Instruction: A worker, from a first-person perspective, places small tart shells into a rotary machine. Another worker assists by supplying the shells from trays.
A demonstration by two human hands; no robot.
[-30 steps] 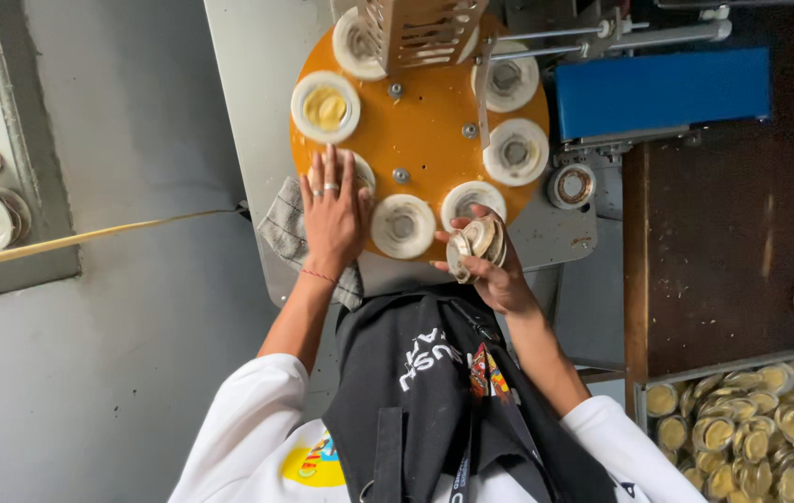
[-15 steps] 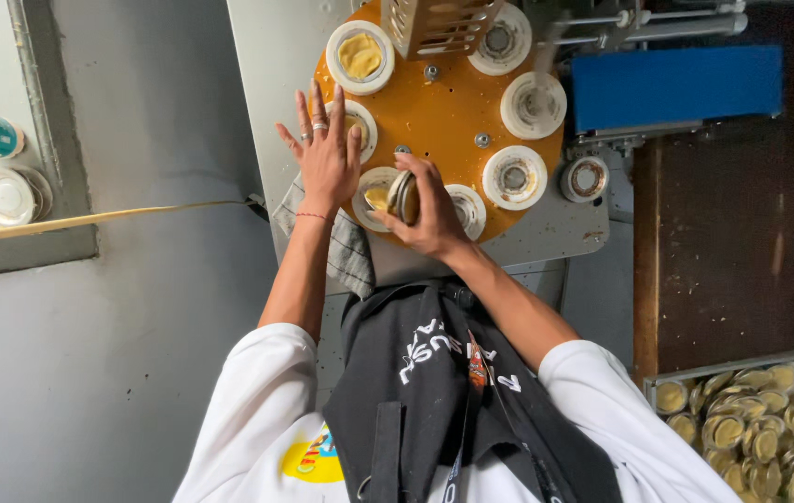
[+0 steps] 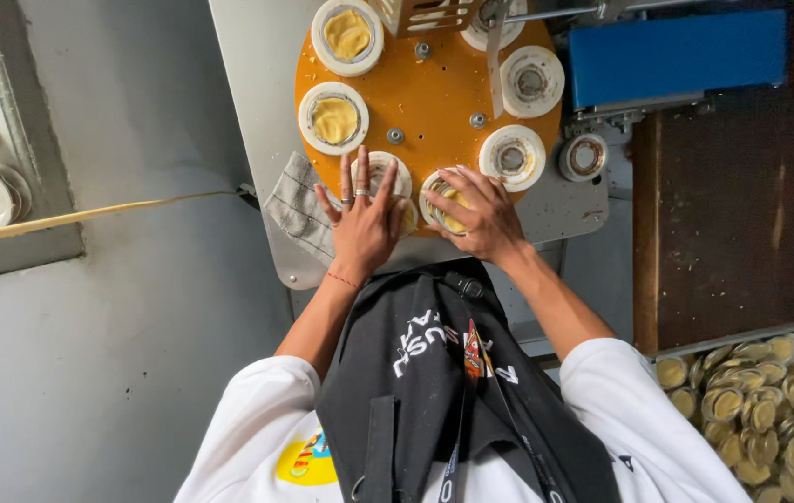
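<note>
- Orange turntable (image 3: 434,93): we press our left hand (image 3: 362,224) flat, fingers spread, on a near-edge cup (image 3: 380,168).
- Right hand (image 3: 473,214) clamps a filled cup (image 3: 443,200) into the next ring.

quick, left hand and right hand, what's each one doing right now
Left hand: open, fingers spread, flat on the orange disc over a white ring.
Right hand: closed on a filled cup in a ring slot.

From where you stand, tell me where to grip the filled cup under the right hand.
Likely the rim of the filled cup, from above: it sits upright in a white ring of the orange turntable, walls hidden, and the right hand already covers it.
</note>
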